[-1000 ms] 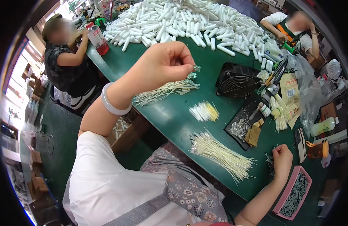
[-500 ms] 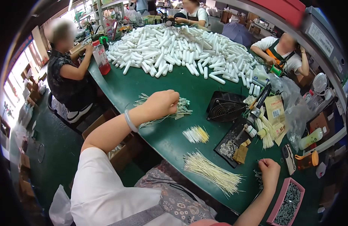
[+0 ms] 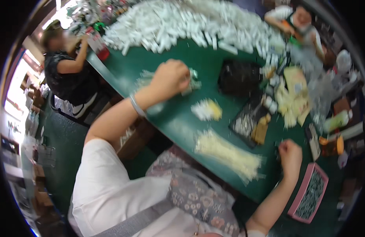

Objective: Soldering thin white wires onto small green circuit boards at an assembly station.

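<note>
The picture is motion-blurred. My left hand [image 3: 171, 77] is a fist on the green table [image 3: 170, 118], closed over a bundle of thin pale sticks [image 3: 192, 83] whose ends poke out on both sides. A pale band circles that wrist. My right hand [image 3: 290, 156] is curled shut near the table's right front edge, beside a pink tray [image 3: 308, 193]; nothing shows in it. Between the hands lie a long sheaf of pale sticks [image 3: 226, 152] and a small white and yellow pile [image 3: 206, 110].
A big heap of white tubes [image 3: 198, 23] covers the far side of the table. A black box [image 3: 239, 77], a black tray [image 3: 245, 122] and yellow packets [image 3: 293, 94] crowd the right. One person in black [image 3: 68, 71] sits left, another person [image 3: 301, 19] far right.
My left hand has come down from mid-air onto the table and settled on the bundle of thin sticks. The right hand has stayed put. The view has swung and blurred.
</note>
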The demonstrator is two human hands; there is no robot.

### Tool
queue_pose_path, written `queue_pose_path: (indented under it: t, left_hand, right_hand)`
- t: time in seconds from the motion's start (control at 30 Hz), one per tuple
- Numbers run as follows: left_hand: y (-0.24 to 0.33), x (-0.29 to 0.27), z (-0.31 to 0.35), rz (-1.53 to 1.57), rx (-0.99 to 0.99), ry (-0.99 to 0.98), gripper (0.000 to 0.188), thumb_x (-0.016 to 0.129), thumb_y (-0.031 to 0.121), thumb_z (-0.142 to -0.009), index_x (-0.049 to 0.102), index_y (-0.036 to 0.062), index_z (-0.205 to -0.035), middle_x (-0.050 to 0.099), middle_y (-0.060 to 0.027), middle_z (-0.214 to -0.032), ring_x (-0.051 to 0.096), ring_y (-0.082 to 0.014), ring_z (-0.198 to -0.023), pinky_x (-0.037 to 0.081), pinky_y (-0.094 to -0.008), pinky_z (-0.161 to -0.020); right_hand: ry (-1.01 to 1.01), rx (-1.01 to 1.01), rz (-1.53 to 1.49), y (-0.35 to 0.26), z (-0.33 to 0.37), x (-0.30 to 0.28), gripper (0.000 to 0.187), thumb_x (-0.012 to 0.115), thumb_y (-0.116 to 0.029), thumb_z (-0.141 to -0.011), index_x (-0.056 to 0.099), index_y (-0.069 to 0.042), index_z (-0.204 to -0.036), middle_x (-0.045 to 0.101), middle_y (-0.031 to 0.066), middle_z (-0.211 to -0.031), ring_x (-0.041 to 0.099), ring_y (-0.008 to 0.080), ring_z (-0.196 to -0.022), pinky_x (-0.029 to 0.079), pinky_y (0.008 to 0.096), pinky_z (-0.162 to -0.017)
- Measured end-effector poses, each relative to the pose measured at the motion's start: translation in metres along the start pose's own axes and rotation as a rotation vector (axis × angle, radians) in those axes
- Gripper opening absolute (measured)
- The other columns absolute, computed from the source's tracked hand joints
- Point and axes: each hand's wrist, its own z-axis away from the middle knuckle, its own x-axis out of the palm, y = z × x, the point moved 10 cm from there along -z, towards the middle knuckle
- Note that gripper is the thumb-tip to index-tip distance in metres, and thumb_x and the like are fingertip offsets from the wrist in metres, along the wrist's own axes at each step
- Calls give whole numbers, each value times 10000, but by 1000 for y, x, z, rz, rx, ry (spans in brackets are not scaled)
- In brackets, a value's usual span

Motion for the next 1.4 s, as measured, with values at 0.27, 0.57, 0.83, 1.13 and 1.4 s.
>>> queue_pose_path:
  t: [0.27,0.57,0.83,1.13,1.4]
  left_hand:
    - [60,23,-6,380,10,-253,129,655,137,-730,588,55,-805,565,-89,-815,536,-292,-803,443,-367,-706]
    - [103,45,3,562,22,-507,98,642,65,-754,602,23,-833,551,-80,-803,539,-218,-787,432,-298,-707]
    - [66,45,14,406,-13,-480,107,659,113,-748,619,41,-817,569,-92,-810,562,-270,-783,457,-345,-682]
    - [73,25,-5,397,87,-283,111,634,124,-736,590,49,-804,546,-114,-787,528,-312,-793,436,-389,-688]
    - [86,-1,18,377,47,-120,190,688,108,-701,585,52,-851,549,-100,-892,519,-292,-854,424,-374,-745]
  right_hand:
    - [97,-6,-9,-18,-6,-23,110,543,-121,-818,599,-28,-828,607,171,-765,594,349,-715,466,407,-630]
    - [172,99,-274,-9,2,-26,158,540,-139,-858,613,-14,-922,592,87,-698,572,167,-623,440,282,-589]
    - [225,185,-441,1,1,-24,169,566,-154,-864,624,-15,-942,607,31,-719,556,74,-677,432,218,-634]
    - [248,54,-387,-13,-1,-38,128,567,-128,-850,602,-5,-856,593,97,-669,584,155,-607,457,280,-580]
    - [295,94,-339,-6,9,-31,129,587,-116,-819,621,2,-860,626,102,-674,606,161,-608,454,274,-577]
